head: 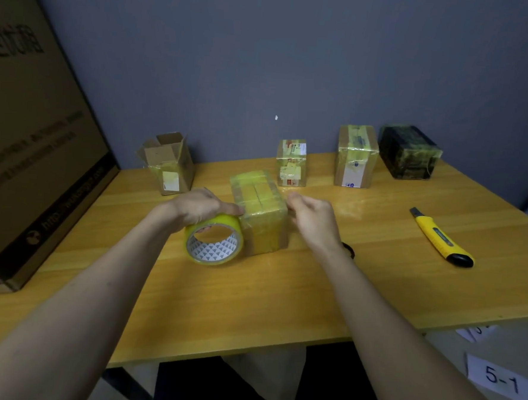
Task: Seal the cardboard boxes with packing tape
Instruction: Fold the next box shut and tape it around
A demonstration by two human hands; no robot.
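While our left hand (199, 206) curls its fingers round the tape roll (213, 243) touching the taped box (260, 213) mid-counter (251, 291), our right hand (312, 216) sits just right of the box, fingers curled; whether they pinch tape, cannot tell.

Left hand (199, 206) curled in grip; right hand (312, 216) loosely curled.

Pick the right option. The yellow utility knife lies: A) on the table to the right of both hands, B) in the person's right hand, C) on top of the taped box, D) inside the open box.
A: the utility knife lies flat on the table, apart from the right hand.
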